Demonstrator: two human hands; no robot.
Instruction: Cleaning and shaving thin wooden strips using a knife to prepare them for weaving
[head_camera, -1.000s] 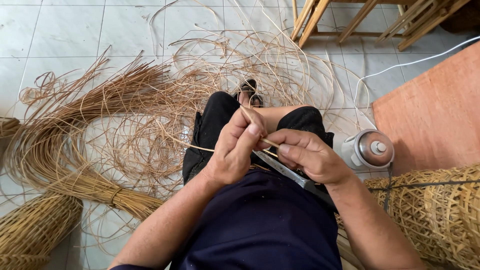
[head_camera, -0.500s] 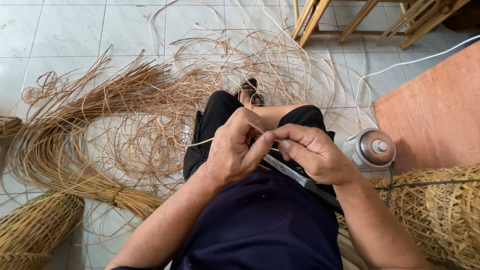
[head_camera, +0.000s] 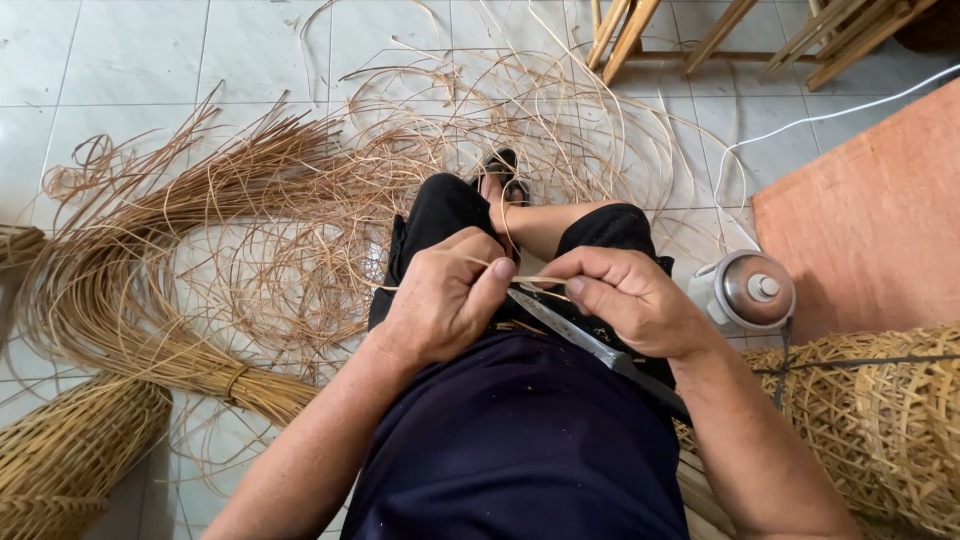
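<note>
We see a thin rattan strip (head_camera: 525, 279) stretched across the person's lap, just above the knees, with a loose end trailing off past the left knee. The left hand (head_camera: 445, 300) is curled around it, thumb and forefinger pinching the strip near its middle. The right hand (head_camera: 630, 300) pinches the same strip from the other side, its fingertips almost meeting those of the left hand. Under the right hand lies a long knife blade (head_camera: 570, 325); it runs slantwise from the pinch point back along the right forearm, and the strip rests against its edge. Whether the right hand also grips the knife's handle we cannot tell.

Beyond the knees, a sandalled foot (head_camera: 500, 175) rests on the tiled floor (head_camera: 120, 60) among a loose tangle of rattan strands (head_camera: 420, 130). To the left a thick tied bundle of rattan (head_camera: 150, 300) curves across the tiles, and a woven basket (head_camera: 70, 450) lies at the lower left corner. To the right stand a small white pot with a metal lid (head_camera: 745, 290), a white cable (head_camera: 820, 120), an orange board (head_camera: 870, 220) and another open-weave basket (head_camera: 870, 420). Wooden legs (head_camera: 640, 30) show at the top.
</note>
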